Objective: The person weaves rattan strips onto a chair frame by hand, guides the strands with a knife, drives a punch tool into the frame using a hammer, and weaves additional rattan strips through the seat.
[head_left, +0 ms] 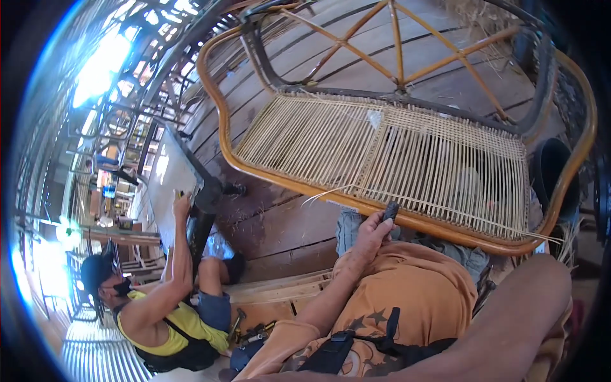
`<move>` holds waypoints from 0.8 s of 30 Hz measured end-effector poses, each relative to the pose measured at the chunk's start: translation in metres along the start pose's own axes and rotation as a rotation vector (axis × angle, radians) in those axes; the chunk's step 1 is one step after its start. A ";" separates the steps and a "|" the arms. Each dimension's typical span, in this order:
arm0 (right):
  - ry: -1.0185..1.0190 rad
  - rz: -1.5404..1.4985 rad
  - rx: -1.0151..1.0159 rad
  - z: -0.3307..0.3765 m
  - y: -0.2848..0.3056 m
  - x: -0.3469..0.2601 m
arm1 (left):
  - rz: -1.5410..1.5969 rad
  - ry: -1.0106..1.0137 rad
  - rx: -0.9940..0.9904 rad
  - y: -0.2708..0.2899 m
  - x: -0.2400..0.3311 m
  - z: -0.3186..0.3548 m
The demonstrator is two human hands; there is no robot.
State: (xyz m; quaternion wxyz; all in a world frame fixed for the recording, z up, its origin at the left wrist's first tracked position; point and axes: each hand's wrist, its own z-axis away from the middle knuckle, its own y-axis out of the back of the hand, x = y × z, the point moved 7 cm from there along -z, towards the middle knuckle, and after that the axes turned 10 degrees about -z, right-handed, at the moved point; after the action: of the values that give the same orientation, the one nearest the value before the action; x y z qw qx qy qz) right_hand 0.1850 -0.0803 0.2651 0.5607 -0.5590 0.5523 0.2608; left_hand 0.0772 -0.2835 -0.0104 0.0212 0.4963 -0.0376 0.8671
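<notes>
The chair frame (224, 137) is a warm honey-orange, its spokes the same tone, and the woven panel (388, 153) stretched across it is pale straw in close parallel strands that thin to a see-through grid on one side. The tool (389, 211) in the left hand (372, 234) is dark grey. The wearer's shirt (407, 299) is faded orange with dark star prints, crossed by a black strap (344, 350). The floor planks (280, 229) are weathered brown. The co-worker (159, 312) wears a bright yellow top, blue-grey shorts, a black cap and a dark mask
</notes>
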 end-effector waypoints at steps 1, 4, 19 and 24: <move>0.009 0.013 0.022 -0.001 0.004 -0.004 | -0.006 0.012 0.039 -0.005 -0.001 0.000; 0.018 0.045 0.085 0.008 0.021 -0.008 | 0.042 0.012 0.057 0.026 -0.001 0.004; -0.010 0.373 0.348 -0.074 0.070 0.035 | 0.307 -0.240 -0.090 0.008 0.076 -0.008; -0.324 0.468 1.921 0.218 0.106 0.140 | -0.105 -0.399 0.000 0.008 0.135 -0.028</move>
State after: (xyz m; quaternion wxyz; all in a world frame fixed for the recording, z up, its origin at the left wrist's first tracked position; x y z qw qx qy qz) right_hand 0.1955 0.0989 0.0501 0.7775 0.2959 0.5419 -0.1192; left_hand -0.0157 -0.2894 0.0913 0.0587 0.6594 -0.0150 0.7494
